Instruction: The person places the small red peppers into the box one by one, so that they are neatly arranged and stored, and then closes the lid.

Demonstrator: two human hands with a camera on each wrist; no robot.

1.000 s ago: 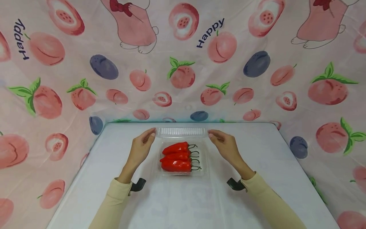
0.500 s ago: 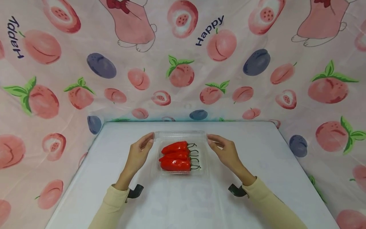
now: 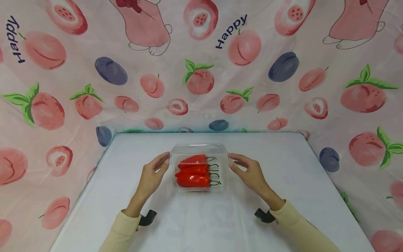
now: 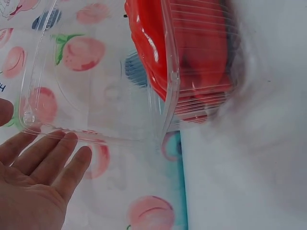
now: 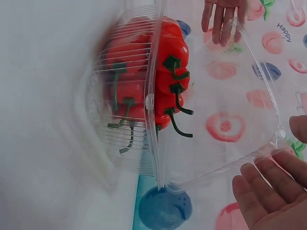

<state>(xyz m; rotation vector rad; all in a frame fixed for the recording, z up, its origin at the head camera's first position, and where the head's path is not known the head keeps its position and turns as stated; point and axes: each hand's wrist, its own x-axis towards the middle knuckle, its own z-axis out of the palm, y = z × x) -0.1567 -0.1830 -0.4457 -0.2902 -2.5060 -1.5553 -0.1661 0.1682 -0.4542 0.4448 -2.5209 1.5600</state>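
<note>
A clear plastic clamshell box (image 3: 221,185) holds several glossy red peppers (image 3: 192,181) with green stems. In the head view its hinged lid (image 3: 198,148) stands tilted up at the far side and overlaps the rearmost pepper. My left hand (image 3: 154,173) is at the lid's left side. In the left wrist view, straight fingers (image 4: 57,158) touch the lid's edge and the thumb stands apart. On the opposite side is my right hand (image 3: 248,171). Its extended fingers (image 5: 268,184) meet the lid's edge near a corner in the right wrist view, thumb spread away.
The box rests on a white-covered table (image 3: 201,224). A fruit-patterned cloth (image 3: 201,80) hangs behind the table and along both sides. Dark wrist-camera mounts (image 3: 148,217) stick out from the beige sleeves (image 3: 121,227).
The lid has swung from lying back on the table to a raised tilt toward the peppers. Both hands have come nearer with it; the box bottom and peppers stay put.
</note>
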